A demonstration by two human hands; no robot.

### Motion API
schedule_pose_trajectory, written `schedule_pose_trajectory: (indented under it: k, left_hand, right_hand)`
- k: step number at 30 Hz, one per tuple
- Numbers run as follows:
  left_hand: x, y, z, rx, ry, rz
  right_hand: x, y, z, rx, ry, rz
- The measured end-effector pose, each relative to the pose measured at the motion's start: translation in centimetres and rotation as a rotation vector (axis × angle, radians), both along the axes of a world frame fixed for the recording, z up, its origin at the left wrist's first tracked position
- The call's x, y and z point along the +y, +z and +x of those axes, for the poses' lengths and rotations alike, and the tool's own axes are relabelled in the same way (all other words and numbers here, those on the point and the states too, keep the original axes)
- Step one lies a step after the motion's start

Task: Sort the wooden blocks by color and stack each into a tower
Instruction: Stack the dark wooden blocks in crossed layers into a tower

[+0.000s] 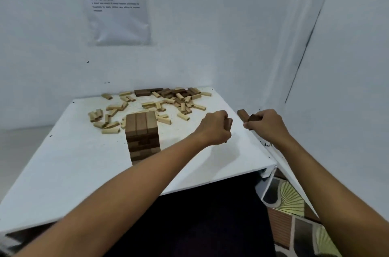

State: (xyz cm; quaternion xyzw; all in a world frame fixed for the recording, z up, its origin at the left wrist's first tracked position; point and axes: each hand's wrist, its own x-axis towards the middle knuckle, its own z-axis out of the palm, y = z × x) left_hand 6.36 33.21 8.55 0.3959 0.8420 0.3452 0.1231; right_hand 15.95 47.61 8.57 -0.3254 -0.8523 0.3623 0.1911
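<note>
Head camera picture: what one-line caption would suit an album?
Both hands, left and right, hold dark blocks beside a dark tower; pale blocks lie scattered behind.

A printed sheet (117, 2) hangs on the white wall (210, 25) at upper left. A white table (73, 172) fills the frame's middle. Patterned floor covering (294, 210) shows at lower right.
</note>
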Motion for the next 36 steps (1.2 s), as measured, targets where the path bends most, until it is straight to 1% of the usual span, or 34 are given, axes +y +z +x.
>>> schedule_pose_trajectory:
  k: [4,8,13,17,19,23,27,29,32,36]
  left_hand:
    - [0.1,-3.2,0.3,-0.043,0.026,-0.062]
    - [0.0,-5.0,0.1,-0.072,0.074,-0.112]
    - [-0.2,-6.3,-0.6,-0.098,0.104,-0.120]
    - [-0.3,-7.1,-1.1,-0.090,0.068,-0.116]
    - [-0.4,-7.3,-1.2,-0.085,0.052,-0.109]
    - [-0.7,-7.3,-1.1,-0.042,0.024,-0.103]
    - [-1.5,-7.4,-1.0,0.056,-0.023,-0.162]
    - [-1.6,-7.2,-0.6,0.090,-0.091,-0.205]
    - [-1.5,-7.3,-0.2,0.063,-0.150,-0.248]
    - [-1.4,-7.7,-0.3,0.070,-0.133,-0.150]
  right_hand:
    - [-0.5,-3.4,0.7,-0.086,-0.009,-0.036]
    - [-1.8,-5.5,0.6,-0.172,0.011,-0.018]
    - [-2.9,-6.7,0.2,-0.213,0.031,0.020]
    - [-3.5,-6.9,0.1,-0.243,0.073,0.065]
    - [-3.4,-7.0,0.1,-0.259,0.091,0.057]
    - [-3.1,-6.3,0.2,-0.240,0.148,-0.035]
    - [-2.1,-5.5,-0.1,-0.166,0.131,-0.217]
    - [-1.3,-5.3,-0.2,-0.128,0.103,-0.214]
    - [-0.3,-5.6,-0.7,-0.142,0.081,-0.188]
    - [0.5,-6.2,-1.3,-0.155,0.087,-0.180]
